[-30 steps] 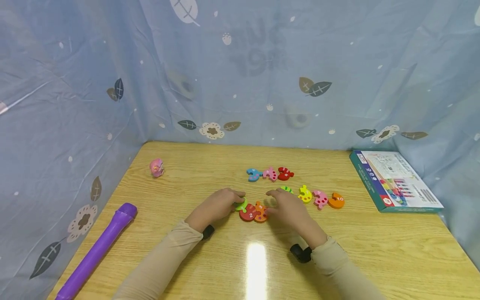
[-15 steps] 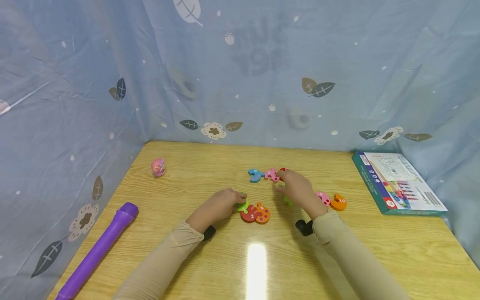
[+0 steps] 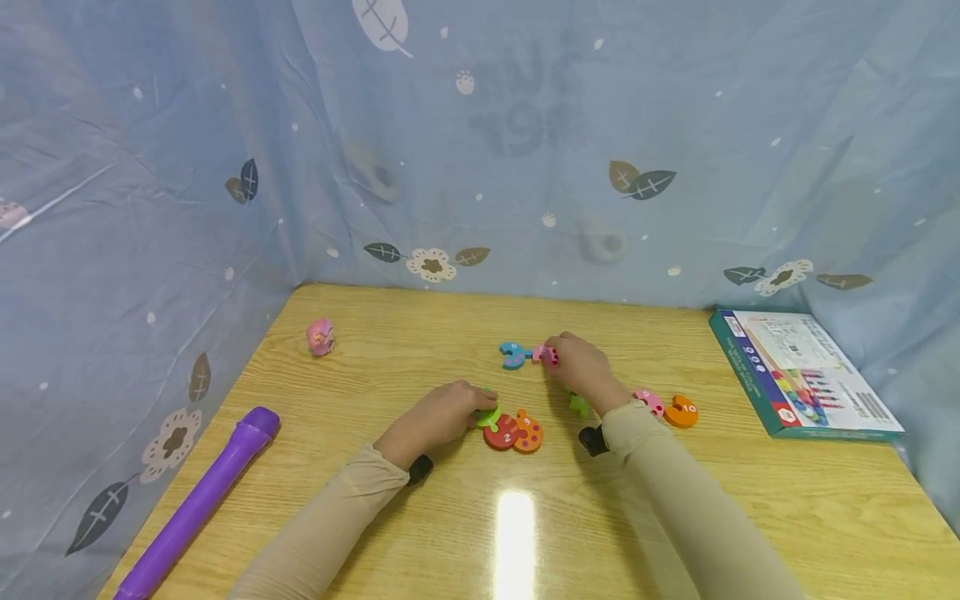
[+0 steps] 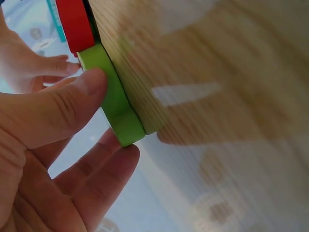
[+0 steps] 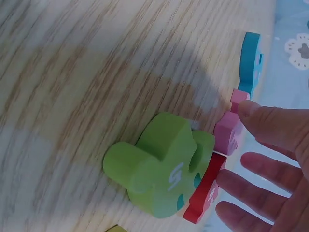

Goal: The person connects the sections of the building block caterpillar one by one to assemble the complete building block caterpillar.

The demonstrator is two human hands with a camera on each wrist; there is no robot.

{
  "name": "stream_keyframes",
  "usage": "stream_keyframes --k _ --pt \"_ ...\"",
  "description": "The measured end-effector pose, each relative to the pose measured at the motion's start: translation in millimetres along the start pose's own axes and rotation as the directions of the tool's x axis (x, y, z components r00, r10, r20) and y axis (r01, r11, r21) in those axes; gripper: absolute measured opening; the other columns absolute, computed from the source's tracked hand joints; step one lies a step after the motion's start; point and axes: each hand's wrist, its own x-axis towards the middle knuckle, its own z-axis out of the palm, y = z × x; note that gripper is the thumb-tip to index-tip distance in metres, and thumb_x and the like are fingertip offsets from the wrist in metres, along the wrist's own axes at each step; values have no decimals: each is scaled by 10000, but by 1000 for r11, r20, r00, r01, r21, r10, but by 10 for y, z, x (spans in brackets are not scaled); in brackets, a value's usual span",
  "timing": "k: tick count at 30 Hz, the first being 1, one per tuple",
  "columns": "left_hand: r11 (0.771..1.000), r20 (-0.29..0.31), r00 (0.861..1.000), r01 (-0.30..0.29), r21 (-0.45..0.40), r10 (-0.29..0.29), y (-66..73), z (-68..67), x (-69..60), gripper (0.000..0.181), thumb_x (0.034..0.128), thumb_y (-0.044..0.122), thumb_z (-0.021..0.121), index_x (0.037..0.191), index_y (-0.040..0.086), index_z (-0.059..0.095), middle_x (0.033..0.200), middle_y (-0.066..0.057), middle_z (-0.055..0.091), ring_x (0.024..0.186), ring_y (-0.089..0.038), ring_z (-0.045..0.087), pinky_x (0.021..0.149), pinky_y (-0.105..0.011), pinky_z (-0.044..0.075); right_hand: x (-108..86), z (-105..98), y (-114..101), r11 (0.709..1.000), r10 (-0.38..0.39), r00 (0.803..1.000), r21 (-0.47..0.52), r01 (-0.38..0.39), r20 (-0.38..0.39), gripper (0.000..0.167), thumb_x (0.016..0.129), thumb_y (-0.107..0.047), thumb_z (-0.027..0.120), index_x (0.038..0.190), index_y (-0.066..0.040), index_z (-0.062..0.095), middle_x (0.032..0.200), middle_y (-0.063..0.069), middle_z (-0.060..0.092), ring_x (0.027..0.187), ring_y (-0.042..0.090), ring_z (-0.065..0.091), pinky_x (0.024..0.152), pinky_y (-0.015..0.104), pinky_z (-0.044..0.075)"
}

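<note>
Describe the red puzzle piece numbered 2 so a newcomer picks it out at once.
On the yellow wood-grain table, find the left hand pinching a green puzzle piece. The red, rounded puzzle piece lies between that and an orange, spotted one; red colour and white 2 distinguish it.

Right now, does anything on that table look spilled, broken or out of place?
Nothing looks spilled or broken. Only the pink toy seems stray: it sits off to the left on the table, away from the coloured pieces near the left hand and right hand.
</note>
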Motion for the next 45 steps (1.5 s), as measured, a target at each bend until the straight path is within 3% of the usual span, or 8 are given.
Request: stream_keyframes --k 4,11,18,30,34,37,40,45 --pt "1000 -6 1000 13 -9 -13 -8 13 -14 413 804 -38 644 1184 122 649 1247 8 583 1136 -192 551 945 -327 453 20 17 -26 999 -33 999 -25 33 -8 319 882 -172 609 1172 -40 614 1189 149 570 1048 336 560 841 465 493" --pt "999 -31 999 25 -23 -26 42 9 -33 397 791 -41 652 1158 110 664 1232 -3 594 1117 -206 563 939 -340 458 35 15 -93 991 -52 998 -120 55 26 137 933 -156 530 994 -121 648 1143 119 609 879 313 494 632 409 465" --pt "1000 -20 999 26 -18 -26 55 5 -4 371 815 -9 652 1163 119 662 1234 8 590 1105 -209 569 933 -337 462 77 30 -42 992 -45 998 -115 50 53 281 923 -92 529 1182 -149 621 1236 155 554 1034 378 494 775 524 493" --pt "999 -16 999 36 -30 -37 30 19 22 368 824 3 648 1172 121 656 1241 19 585 1133 -198 550 953 -331 446 113 -9 -32 976 -63 995 -203 76 71 334 875 -177 630 1207 -149 624 1059 135 560 949 323 514 753 492 496" --pt "998 -3 999 43 -36 -43 12 26 26 372 824 4 650 1178 119 652 1245 15 583 1139 -200 546 958 -331 443 71 -33 -42 976 -113 992 -180 121 55 371 853 -229 656 1213 -148 619 1046 133 552 920 306 520 711 455 494" --pt "998 8 999 50 -35 -49 9 27 22 378 828 13 650 1189 125 646 1257 19 573 1145 -200 541 961 -331 440 14 -40 -50 970 -208 977 -119 211 34 388 834 -204 670 1212 -131 622 1025 125 549 813 247 533 632 369 482" --pt "998 12 999 51 -30 -50 9 24 18 381 831 19 649 1195 131 643 1266 23 567 1148 -199 538 962 -328 439 -46 -26 -61 946 -316 948 -70 317 32 380 832 -181 665 1204 -116 629 1014 114 546 681 162 502 563 272 443" --pt "999 1 999 34 -17 -34 8 17 18 373 821 17 657 1178 124 654 1252 18 580 1128 -205 551 943 -329 453 -157 9 -106 905 -422 905 -35 424 60 321 860 -180 642 1177 -126 644 1061 112 535 631 102 490 574 216 448"
